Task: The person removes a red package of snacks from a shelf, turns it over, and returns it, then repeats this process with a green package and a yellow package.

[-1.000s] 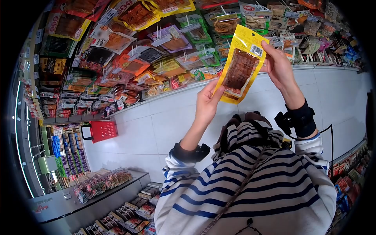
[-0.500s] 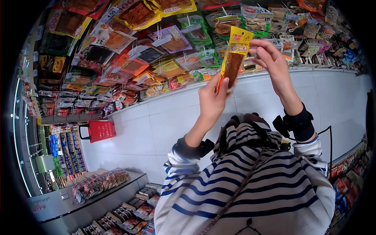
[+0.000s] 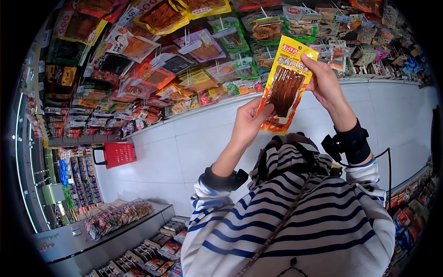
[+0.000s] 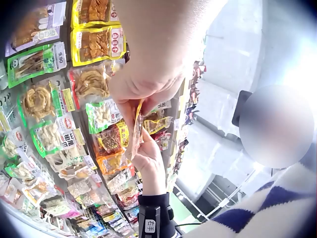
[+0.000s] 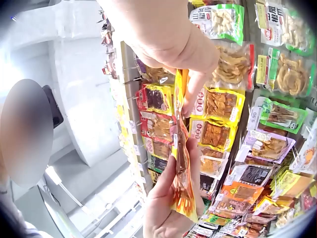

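Note:
A flat yellow snack packet with red lettering and a clear window showing brown strips is held up in front of the shelves, its printed front towards the head camera. The left hand pinches its lower left edge, thumb across the front. At the upper right edge the right hand pinches it near the hang hole, thumb on the front. Seen from the right wrist, the packet is edge-on between both hands. In the left wrist view it shows as a thin edge.
Shelves of hanging snack packets run across the front, with a price tag at upper left. A red basket stands on the pale tiled floor. Lower left is a grey counter with bagged goods.
The packet has been turned from its barcode side to its printed front. The right hand let go midway while the left held on, then took the upper edge again.

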`<action>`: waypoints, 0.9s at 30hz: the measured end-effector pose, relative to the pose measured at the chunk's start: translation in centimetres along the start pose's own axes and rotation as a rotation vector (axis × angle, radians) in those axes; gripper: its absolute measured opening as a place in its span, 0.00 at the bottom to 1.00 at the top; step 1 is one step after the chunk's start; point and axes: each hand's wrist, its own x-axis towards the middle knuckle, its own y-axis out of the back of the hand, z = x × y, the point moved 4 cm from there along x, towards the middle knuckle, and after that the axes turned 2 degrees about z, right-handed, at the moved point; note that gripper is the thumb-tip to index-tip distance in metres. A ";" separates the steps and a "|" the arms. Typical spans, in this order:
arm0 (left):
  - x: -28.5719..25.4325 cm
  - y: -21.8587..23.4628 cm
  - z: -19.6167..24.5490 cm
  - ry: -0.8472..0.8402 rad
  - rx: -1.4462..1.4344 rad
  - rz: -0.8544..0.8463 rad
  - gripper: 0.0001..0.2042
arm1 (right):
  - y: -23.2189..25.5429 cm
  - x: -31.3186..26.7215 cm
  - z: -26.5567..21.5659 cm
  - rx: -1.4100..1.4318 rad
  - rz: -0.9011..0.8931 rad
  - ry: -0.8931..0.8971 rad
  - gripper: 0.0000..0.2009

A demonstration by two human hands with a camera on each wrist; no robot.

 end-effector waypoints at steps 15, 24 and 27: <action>0.3 1.1 -2.4 0.086 0.108 -0.047 0.10 | 2.2 0.7 3.6 0.150 0.083 -0.137 0.15; 2.3 3.9 -14.9 0.246 0.179 0.123 0.10 | 9.4 1.8 12.3 -0.162 0.224 -0.378 0.08; 3.0 3.6 -17.6 0.215 0.313 0.137 0.09 | 12.6 2.4 16.2 -0.330 0.218 -0.403 0.09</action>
